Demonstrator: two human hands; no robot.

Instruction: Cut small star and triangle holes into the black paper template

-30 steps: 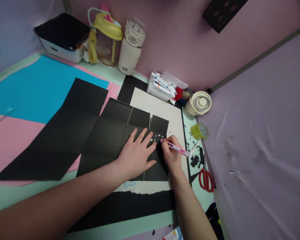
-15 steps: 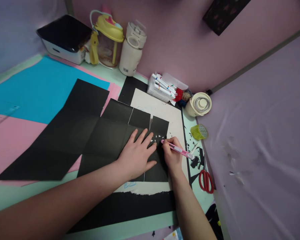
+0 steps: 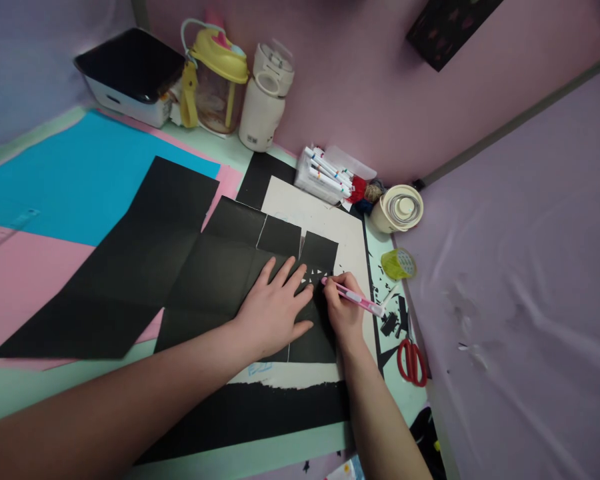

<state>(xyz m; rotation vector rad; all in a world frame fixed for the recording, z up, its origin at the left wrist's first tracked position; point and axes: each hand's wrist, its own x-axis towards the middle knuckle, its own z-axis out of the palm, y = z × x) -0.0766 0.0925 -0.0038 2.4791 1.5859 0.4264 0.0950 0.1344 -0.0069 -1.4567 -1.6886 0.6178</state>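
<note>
My left hand [image 3: 275,310] lies flat with spread fingers on a black sheet of card [image 3: 215,267], which has fold lines and slits along its far edge. Small triangular holes show pale just beyond my fingertips. In my right hand [image 3: 346,310], closed in a pen-like grip, is a slim pink craft knife [image 3: 354,296]. Its front end meets the card beside those holes; the blade tip is too small to make out. Beneath the card lies a whitish board [image 3: 353,230], on a larger black sheet [image 3: 260,420].
Red-handled scissors [image 3: 411,362] and black paper scraps [image 3: 391,325] lie to the right, near a yellow-green cup-like item [image 3: 399,264]. Behind stand a marker box [image 3: 323,180], a white bottle [image 3: 263,110] and a yellow-lidded cup [image 3: 220,87]. Blue paper [image 3: 80,180] and pink paper [image 3: 25,287] spread leftward.
The rear end of the craft knife has shifted slightly left as my right hand makes a tiny movement. My left hand and the card stay in place.
</note>
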